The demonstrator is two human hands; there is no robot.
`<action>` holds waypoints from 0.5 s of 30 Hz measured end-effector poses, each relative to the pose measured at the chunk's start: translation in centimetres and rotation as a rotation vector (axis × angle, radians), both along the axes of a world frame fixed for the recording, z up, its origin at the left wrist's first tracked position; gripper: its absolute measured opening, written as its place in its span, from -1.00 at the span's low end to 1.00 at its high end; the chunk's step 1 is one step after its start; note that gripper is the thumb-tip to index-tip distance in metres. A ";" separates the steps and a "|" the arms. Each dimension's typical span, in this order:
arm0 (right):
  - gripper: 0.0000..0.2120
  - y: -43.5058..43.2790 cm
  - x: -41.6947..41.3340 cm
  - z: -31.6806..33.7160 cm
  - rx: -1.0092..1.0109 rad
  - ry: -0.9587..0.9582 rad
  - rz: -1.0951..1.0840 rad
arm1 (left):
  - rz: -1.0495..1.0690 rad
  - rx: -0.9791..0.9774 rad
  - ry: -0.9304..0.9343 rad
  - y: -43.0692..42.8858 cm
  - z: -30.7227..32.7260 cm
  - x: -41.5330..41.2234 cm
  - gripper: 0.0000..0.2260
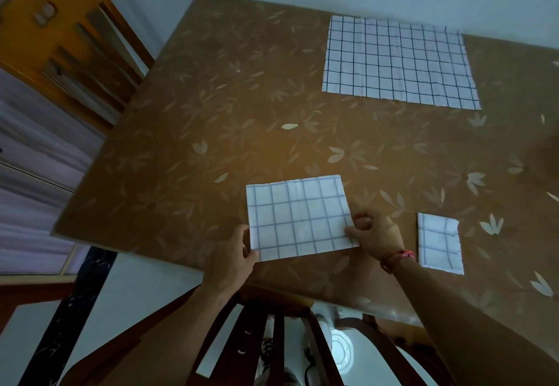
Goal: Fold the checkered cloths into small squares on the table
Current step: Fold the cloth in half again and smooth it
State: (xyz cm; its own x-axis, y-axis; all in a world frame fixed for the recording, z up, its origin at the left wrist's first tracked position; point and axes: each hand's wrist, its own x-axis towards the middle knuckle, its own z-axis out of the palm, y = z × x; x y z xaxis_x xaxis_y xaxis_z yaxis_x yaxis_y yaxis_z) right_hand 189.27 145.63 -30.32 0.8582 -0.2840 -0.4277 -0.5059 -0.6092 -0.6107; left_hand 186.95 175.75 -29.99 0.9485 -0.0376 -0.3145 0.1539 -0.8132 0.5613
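A partly folded white cloth with a blue grid (299, 217) lies flat near the table's front edge. My left hand (231, 260) pinches its near left corner, thumb on top. My right hand (373, 234) pinches its near right corner with curled fingers. A small folded checkered square (439, 246) lies to the right of my right wrist. A large checkered cloth (399, 62) lies spread flat at the far right of the table.
The table (211, 119) has a brown leaf-patterned cover. A dark wooden chair back (272, 334) stands below the front edge, between my arms. An orange wooden chair (69, 37) stands at the far left. White floor shows beneath.
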 end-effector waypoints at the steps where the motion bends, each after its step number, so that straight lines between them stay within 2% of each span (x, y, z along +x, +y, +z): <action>1: -0.77 0.1 -0.1 0.2 -0.005 -0.007 -0.012 | -0.002 0.005 -0.023 0.1 0.0 -0.1 -0.58; 3: -0.71 0.2 -0.2 0.5 -0.033 -0.022 -0.024 | -0.053 0.029 -0.133 0.1 -0.4 -0.4 -0.64; 6: -0.65 0.6 -0.4 0.8 -0.102 -0.075 0.019 | -0.260 0.065 -0.327 -0.6 -1.2 -1.2 -0.71; 10: -0.63 2.0 -1.4 0.6 -0.208 -0.161 0.151 | -0.472 0.045 -0.378 -3.3 -1.2 -3.3 -0.74; 15: -0.51 5.1 -5.1 0.7 -0.372 -0.399 0.513 | -0.609 0.203 -0.381 -4.9 -1.8 -5.5 -0.59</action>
State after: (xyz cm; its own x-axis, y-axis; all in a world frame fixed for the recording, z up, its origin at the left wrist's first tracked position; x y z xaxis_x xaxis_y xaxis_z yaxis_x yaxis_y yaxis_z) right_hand 184.18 150.72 -29.67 0.9916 0.1287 -0.0103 0.1141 -0.9110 -0.3962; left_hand 181.48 170.83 -31.76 0.8230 -0.5674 -0.0252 -0.5320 -0.7856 0.3159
